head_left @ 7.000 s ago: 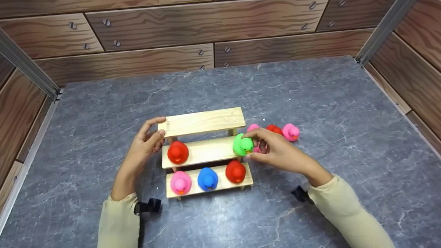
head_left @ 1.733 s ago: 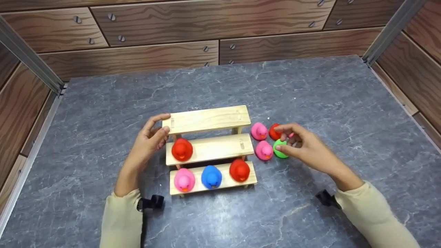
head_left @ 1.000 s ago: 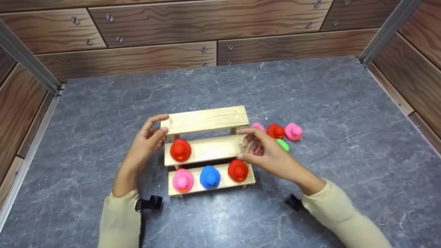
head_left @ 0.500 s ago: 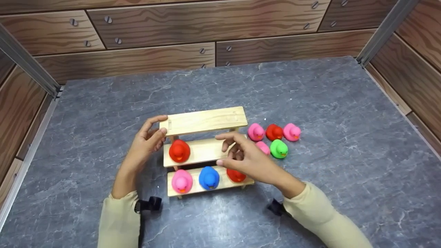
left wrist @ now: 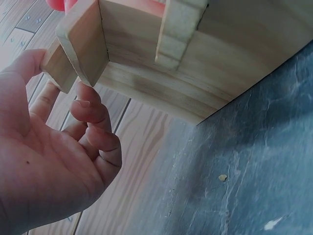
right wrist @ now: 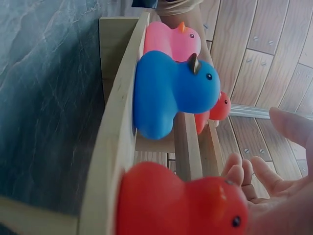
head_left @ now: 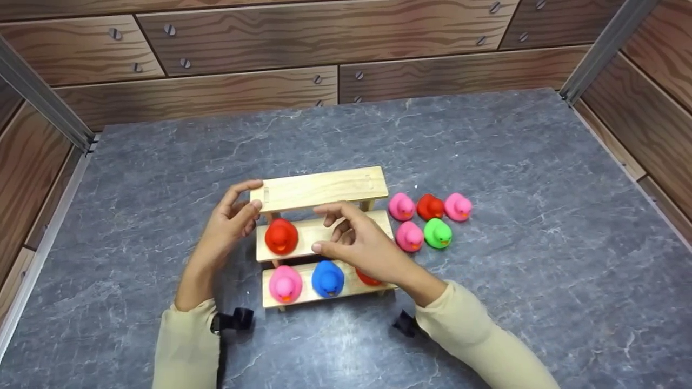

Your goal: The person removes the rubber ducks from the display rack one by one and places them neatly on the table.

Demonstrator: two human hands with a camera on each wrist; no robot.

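Note:
My left hand (head_left: 233, 219) grips the left end of the top step of a three-tier wooden display stand (head_left: 319, 189); the left wrist view shows thumb and fingers around the board's end. My right hand (head_left: 367, 243) hovers over the middle step with thumb and fingers spread apart, nothing between them. A red rubber duck (head_left: 281, 236) sits at that step's left end. On the bottom step are a pink duck (head_left: 285, 284), a blue duck (head_left: 328, 279) and a red duck (right wrist: 181, 205), which my right hand partly hides in the head view.
Right of the stand, on the grey marbled surface, sit a green duck (head_left: 438, 233), several pink ducks (head_left: 409, 236) and a red duck (head_left: 431, 207). Wood-patterned panels (head_left: 324, 35) border the surface at the back and sides.
The green duck, earlier in my right hand at the middle step's right end, now stands among the ducks at right. My empty right hand has since moved left over that step.

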